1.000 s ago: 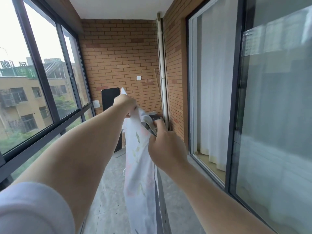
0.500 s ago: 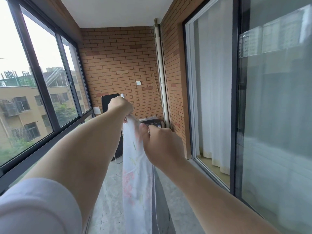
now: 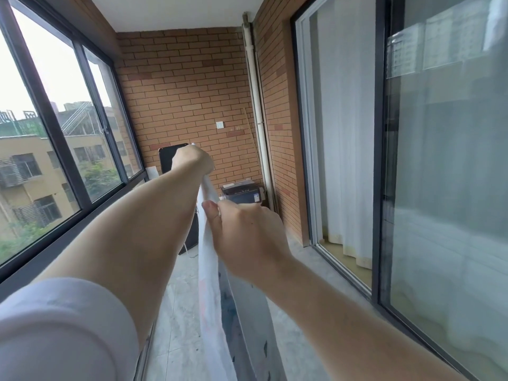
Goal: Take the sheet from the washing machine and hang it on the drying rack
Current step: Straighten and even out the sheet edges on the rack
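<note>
There are two hands, the left hand [image 3: 192,159] and the right hand [image 3: 247,235]. One sheet [image 3: 210,270] runs from one hand to the other and hangs down under them. There is one white sleeve [image 3: 63,331], far back from the left hand. One black board [image 3: 167,158] stands just past the left hand. One grey box [image 3: 242,192] sits just past the right hand. One white pipe [image 3: 255,92] goes up above the right hand, with one thin stick [image 3: 251,138] beside it. One switch [image 3: 220,124] is above both hands. One curtain [image 3: 343,133] hangs to the right of the right hand.
</note>
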A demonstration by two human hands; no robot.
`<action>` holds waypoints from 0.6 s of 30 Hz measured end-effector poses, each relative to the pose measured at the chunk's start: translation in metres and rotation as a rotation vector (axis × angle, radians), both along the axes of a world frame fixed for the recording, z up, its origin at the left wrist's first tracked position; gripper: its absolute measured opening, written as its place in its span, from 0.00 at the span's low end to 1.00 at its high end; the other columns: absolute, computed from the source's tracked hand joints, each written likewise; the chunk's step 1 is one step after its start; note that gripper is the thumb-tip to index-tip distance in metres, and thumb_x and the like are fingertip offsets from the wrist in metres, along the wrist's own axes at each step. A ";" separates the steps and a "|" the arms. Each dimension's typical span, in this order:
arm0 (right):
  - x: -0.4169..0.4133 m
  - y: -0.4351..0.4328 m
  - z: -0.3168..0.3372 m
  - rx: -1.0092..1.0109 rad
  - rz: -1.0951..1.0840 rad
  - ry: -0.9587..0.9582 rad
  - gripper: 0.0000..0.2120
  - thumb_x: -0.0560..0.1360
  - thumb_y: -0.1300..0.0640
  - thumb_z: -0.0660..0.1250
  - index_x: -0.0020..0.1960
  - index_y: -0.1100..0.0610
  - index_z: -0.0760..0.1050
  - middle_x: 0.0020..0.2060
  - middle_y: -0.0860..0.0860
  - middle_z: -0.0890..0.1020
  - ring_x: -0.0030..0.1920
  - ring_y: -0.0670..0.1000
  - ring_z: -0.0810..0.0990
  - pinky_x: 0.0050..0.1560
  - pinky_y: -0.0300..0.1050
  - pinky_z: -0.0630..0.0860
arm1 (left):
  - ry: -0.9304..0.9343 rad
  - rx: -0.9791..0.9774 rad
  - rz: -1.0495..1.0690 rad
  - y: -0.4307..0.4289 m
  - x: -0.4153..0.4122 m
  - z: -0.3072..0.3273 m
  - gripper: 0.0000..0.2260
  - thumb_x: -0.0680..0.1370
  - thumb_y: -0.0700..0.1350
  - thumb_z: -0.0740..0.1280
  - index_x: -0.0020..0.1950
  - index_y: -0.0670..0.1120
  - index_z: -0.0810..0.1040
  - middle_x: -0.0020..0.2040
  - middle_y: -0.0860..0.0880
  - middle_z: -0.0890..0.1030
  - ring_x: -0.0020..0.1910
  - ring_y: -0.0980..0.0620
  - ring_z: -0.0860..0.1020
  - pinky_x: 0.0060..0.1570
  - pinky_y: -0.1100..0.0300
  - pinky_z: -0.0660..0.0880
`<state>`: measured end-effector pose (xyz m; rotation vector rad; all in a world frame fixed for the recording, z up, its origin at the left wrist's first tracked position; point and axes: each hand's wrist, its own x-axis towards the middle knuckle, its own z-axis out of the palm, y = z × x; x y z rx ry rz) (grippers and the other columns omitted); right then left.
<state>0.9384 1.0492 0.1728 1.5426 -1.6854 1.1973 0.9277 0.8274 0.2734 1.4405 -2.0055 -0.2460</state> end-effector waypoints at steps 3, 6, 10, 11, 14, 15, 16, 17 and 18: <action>0.000 -0.002 -0.004 -0.010 0.012 0.011 0.23 0.85 0.46 0.50 0.36 0.53 0.69 0.25 0.50 0.75 0.24 0.54 0.74 0.25 0.42 0.68 | -0.013 -0.005 -0.012 0.003 -0.001 0.000 0.09 0.74 0.38 0.63 0.52 0.41 0.79 0.43 0.45 0.80 0.36 0.48 0.78 0.30 0.62 0.73; 0.005 0.001 -0.007 -0.041 0.014 0.059 0.21 0.85 0.47 0.53 0.35 0.52 0.65 0.23 0.51 0.73 0.22 0.55 0.71 0.25 0.40 0.63 | -0.034 -0.003 0.010 -0.003 -0.001 -0.003 0.19 0.74 0.38 0.64 0.65 0.43 0.78 0.40 0.48 0.76 0.38 0.48 0.77 0.28 0.61 0.70; 0.006 0.008 -0.008 -0.078 0.035 0.074 0.21 0.84 0.48 0.52 0.33 0.52 0.63 0.21 0.49 0.70 0.20 0.54 0.68 0.26 0.40 0.59 | -0.081 0.015 0.036 -0.013 -0.003 -0.005 0.17 0.76 0.39 0.65 0.64 0.41 0.77 0.38 0.47 0.73 0.38 0.48 0.76 0.33 0.57 0.71; 0.006 0.010 -0.008 -0.092 0.041 0.072 0.22 0.84 0.48 0.52 0.33 0.52 0.63 0.20 0.49 0.69 0.19 0.53 0.67 0.27 0.40 0.57 | -0.092 0.016 0.040 -0.014 -0.004 -0.004 0.15 0.76 0.39 0.64 0.63 0.40 0.77 0.38 0.47 0.73 0.36 0.49 0.75 0.32 0.57 0.71; 0.001 0.013 -0.010 -0.140 0.065 0.044 0.22 0.84 0.49 0.53 0.32 0.52 0.60 0.20 0.48 0.65 0.18 0.52 0.64 0.25 0.40 0.55 | -0.110 0.015 0.032 -0.014 -0.009 -0.001 0.19 0.76 0.38 0.64 0.67 0.41 0.75 0.40 0.46 0.74 0.38 0.48 0.75 0.34 0.57 0.71; -0.001 0.013 -0.011 -0.152 0.076 0.031 0.22 0.84 0.49 0.54 0.32 0.52 0.59 0.20 0.47 0.64 0.18 0.52 0.63 0.25 0.40 0.55 | -0.116 0.012 0.028 -0.014 -0.010 -0.001 0.20 0.76 0.38 0.63 0.69 0.41 0.74 0.40 0.46 0.73 0.39 0.48 0.75 0.34 0.57 0.72; -0.002 0.013 -0.013 -0.157 0.086 0.019 0.22 0.84 0.49 0.54 0.31 0.52 0.59 0.20 0.47 0.63 0.18 0.53 0.63 0.25 0.40 0.55 | -0.120 0.009 0.025 -0.014 -0.011 -0.001 0.21 0.76 0.38 0.63 0.70 0.41 0.74 0.40 0.46 0.73 0.39 0.48 0.75 0.33 0.57 0.72; -0.003 0.012 -0.014 -0.153 0.096 0.008 0.22 0.84 0.48 0.54 0.31 0.52 0.59 0.20 0.47 0.62 0.18 0.53 0.63 0.25 0.40 0.56 | -0.118 0.004 0.022 -0.014 -0.011 -0.002 0.20 0.76 0.38 0.63 0.68 0.40 0.75 0.39 0.46 0.72 0.38 0.48 0.75 0.32 0.57 0.71; -0.004 0.011 -0.016 -0.141 0.101 -0.005 0.23 0.84 0.48 0.54 0.31 0.52 0.59 0.20 0.47 0.63 0.19 0.53 0.64 0.25 0.40 0.56 | -0.114 0.002 0.022 -0.014 -0.011 -0.003 0.18 0.76 0.38 0.63 0.66 0.39 0.75 0.38 0.47 0.72 0.37 0.48 0.74 0.31 0.57 0.70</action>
